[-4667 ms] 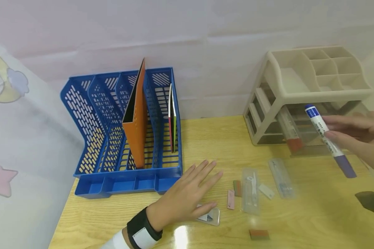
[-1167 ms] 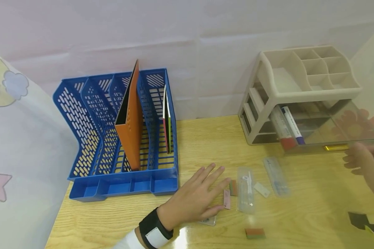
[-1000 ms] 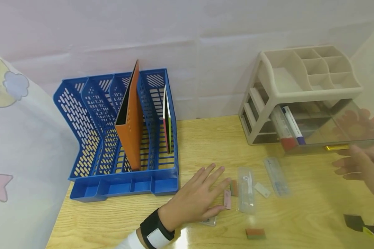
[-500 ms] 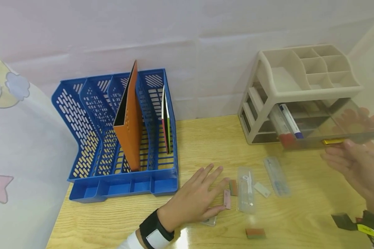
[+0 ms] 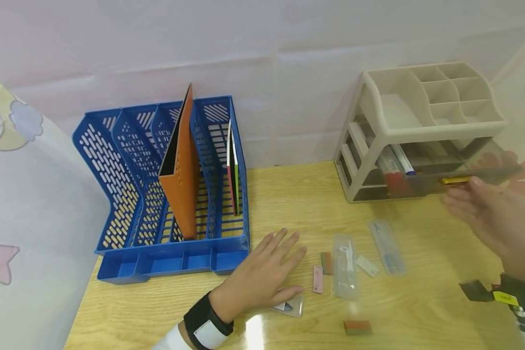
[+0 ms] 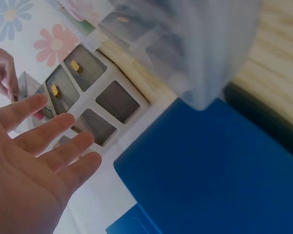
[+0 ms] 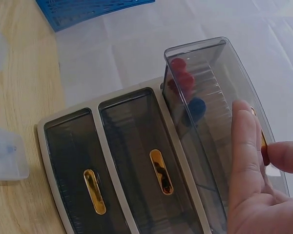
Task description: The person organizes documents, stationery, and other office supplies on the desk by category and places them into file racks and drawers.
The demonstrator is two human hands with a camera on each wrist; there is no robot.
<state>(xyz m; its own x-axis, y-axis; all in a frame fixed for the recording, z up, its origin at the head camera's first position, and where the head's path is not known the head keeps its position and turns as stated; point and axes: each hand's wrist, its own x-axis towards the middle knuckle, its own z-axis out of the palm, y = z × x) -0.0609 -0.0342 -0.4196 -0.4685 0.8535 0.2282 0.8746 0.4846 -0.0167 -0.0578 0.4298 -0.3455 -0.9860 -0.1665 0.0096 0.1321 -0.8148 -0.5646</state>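
Note:
My right hand (image 5: 481,209) reaches to the clear top drawer (image 5: 424,177) of the beige organizer (image 5: 420,104); straight fingers (image 7: 245,146) press on the drawer's front by its gold handle (image 5: 454,181). The drawer stands partly pulled out and holds a red-capped marker (image 7: 178,68) and a blue-capped marker (image 7: 197,107). My left hand (image 5: 264,274) lies flat on the wooden table (image 5: 288,204), fingers spread, its thumb beside a small clear case (image 5: 290,306). In the left wrist view the left hand (image 6: 34,161) shows its open palm.
A blue file rack (image 5: 157,194) with an orange folder (image 5: 183,165) stands at the back left. Loose on the table lie a pink eraser (image 5: 318,279), two clear packets (image 5: 343,265), (image 5: 386,241) and a brown eraser (image 5: 356,327). Two lower drawers (image 7: 136,165) are closed.
The marker held 4.7 s ago now lies in the drawer. Over the last second my right hand moved up-left and the drawer slid inward. My left hand drew back from the pink eraser.

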